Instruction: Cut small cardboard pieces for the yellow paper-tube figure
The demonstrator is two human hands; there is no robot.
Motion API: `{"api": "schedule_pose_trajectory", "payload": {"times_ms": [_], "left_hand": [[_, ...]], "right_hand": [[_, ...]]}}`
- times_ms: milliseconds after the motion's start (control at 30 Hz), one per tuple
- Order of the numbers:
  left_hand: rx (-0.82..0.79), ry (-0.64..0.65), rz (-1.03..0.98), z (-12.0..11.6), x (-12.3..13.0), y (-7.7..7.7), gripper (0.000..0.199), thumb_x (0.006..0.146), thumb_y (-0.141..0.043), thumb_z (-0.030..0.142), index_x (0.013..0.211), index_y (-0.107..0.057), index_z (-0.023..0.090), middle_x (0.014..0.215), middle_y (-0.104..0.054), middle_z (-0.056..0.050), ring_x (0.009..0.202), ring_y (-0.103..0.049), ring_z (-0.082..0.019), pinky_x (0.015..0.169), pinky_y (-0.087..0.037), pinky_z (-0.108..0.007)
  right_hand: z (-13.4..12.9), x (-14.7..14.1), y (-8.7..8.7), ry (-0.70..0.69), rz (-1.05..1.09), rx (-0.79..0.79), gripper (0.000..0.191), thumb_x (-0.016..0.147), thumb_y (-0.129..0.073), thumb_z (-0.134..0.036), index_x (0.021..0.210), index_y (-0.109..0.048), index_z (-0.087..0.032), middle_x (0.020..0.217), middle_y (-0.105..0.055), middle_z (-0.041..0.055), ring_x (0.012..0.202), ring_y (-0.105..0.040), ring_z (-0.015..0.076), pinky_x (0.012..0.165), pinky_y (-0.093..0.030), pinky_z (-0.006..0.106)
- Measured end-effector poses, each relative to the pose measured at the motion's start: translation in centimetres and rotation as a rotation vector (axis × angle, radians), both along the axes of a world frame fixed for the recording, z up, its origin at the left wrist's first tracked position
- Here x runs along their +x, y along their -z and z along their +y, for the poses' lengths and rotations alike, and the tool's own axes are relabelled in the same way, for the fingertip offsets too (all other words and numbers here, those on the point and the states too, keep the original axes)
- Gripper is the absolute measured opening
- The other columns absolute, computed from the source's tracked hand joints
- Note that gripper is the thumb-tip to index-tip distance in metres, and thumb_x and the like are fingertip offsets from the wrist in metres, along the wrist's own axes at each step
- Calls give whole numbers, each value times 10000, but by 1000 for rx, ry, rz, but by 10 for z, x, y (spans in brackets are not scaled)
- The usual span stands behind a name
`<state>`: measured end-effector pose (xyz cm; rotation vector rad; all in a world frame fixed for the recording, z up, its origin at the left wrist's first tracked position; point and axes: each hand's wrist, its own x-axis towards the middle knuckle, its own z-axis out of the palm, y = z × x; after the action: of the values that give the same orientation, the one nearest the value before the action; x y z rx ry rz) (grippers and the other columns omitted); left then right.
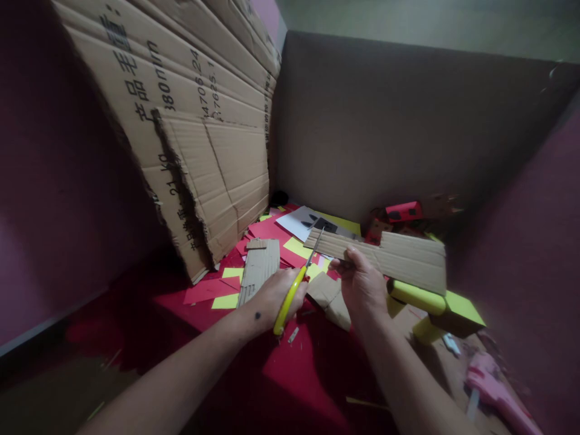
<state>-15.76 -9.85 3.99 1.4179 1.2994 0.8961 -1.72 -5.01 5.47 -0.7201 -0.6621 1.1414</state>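
My left hand point(278, 296) is closed around yellow-handled scissors point(289, 304), whose blades point up and away from me. The blades reach the left end of a long strip of cardboard point(410, 258), which has a step in its upper edge. My right hand point(362, 281) grips that strip near its middle, thumb on top. Just beyond my left wrist lies a smaller cardboard piece point(261, 266). Another cardboard scrap point(327, 293) rests on the red cloth between my hands. Whether the blades are closed on the strip is hard to tell.
A large printed cardboard sheet point(231, 163) leans at the left. Red and yellow papers and a white sheet point(294, 222) are scattered at the back. To the right stand a yellow-covered box shape point(464, 311) and a pink glue gun point(493, 380). Grey board point(408, 133) rises behind.
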Motion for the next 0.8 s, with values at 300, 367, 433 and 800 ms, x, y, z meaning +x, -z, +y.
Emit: {"api": "schedule_pose_trajectory", "payload": {"times_ms": [300,367,433,800], "left_hand": [[47,-43,68,9,-6,13,320,824,-431,384,562,-398,204,386,-378,61,292,-383,-99,314,-296,-206],[37,-48,73,16,-8,15,308,823,-407,390,578,-400,203,410,-367,65,295,-364,-89,313,-285,-198],[22,-32,99,19,-13,16,280,810,-405,368,585,-411,201,424,-370,63,302,-363,-87,322,-285,-198],[227,-52,795,-37,-31,10,134,759,-528,304,754,-568,177,627,-539,-67,609,-552,-245,591,-409,-347]], "right_hand": [[10,-9,14,-38,-141,-48,136,618,-674,-230,574,-570,-154,453,-534,-68,414,-582,126,450,-463,242],[11,-12,18,-46,-174,-65,136,622,-675,-247,586,-594,-144,462,-562,-55,401,-571,119,445,-461,237],[14,-14,21,-49,-210,-86,142,623,-681,-253,592,-612,-133,462,-581,-43,387,-557,115,426,-449,230],[95,-12,17,-183,-211,-316,309,885,-553,-302,1158,-540,-158,1152,-579,85,952,-604,210,787,-518,410]]}}
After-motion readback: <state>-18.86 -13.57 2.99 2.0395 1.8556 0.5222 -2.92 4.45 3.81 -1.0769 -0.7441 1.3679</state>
